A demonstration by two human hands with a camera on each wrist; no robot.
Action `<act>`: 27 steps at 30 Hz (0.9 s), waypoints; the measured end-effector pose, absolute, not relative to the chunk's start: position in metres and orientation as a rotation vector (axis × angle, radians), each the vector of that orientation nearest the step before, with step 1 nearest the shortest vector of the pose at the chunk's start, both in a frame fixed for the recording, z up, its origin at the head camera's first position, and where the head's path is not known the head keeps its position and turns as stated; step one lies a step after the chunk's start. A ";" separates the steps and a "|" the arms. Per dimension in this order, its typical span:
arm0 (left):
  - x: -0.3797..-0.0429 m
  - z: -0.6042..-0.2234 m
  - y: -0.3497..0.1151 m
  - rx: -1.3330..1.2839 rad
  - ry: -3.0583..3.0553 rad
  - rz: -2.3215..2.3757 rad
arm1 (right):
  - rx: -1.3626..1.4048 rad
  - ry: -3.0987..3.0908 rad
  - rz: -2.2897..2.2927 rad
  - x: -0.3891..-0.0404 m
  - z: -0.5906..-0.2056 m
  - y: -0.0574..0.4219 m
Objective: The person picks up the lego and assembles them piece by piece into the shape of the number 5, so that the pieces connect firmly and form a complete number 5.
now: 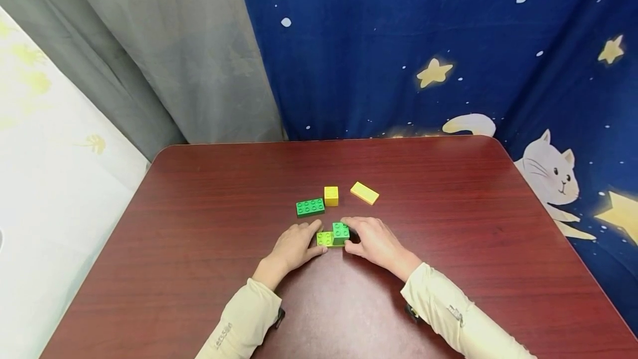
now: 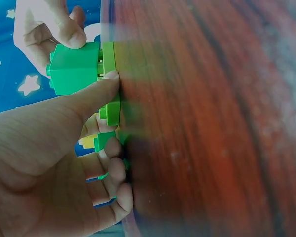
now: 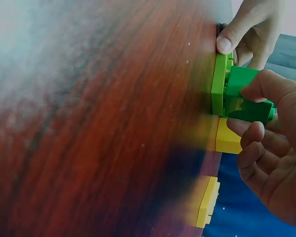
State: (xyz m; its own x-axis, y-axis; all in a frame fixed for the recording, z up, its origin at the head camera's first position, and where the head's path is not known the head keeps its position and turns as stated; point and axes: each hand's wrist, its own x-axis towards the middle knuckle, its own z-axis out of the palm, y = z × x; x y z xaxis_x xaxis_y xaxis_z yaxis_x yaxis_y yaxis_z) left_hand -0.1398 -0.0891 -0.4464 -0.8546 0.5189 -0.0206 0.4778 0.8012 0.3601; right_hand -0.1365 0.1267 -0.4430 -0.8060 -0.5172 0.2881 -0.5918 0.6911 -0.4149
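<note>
Left hand point(image 1: 294, 245): fingers pinching the lime plate point(image 1: 324, 239) on the tabletop point(image 1: 224, 209).
Right hand point(image 1: 375, 242): thumb and fingers gripping the green block point(image 1: 341, 231).
Green block: over the lime plate's right half, studs showing in a narrow gap.
Beyond the hands: long green brick point(image 1: 310, 207), yellow block point(image 1: 331, 196), flat yellow piece point(image 1: 364, 193).

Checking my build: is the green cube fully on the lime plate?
Not fully: a gap shows between the green cube and lime plate.
</note>
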 end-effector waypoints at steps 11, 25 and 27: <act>-0.140 -0.450 -0.090 0.805 2.880 0.510 | 0.932 -2.756 0.744 -0.140 -0.440 0.124; -0.141 -0.450 -0.088 0.795 2.877 0.518 | 0.921 -2.760 0.769 -0.140 -0.443 0.125; -0.141 -0.450 -0.089 0.787 2.873 0.518 | 0.926 -2.749 0.782 -0.140 -0.444 0.126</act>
State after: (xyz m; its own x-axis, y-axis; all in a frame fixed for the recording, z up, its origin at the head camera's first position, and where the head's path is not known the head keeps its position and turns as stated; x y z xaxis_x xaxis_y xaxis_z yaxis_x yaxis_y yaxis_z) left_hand -0.1409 -0.0886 -0.4504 -0.8580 0.5131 -0.0228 0.4729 0.8065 0.3550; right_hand -0.1397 0.1257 -0.4437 -0.8016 -0.5259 0.2845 -0.5969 0.6760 -0.4321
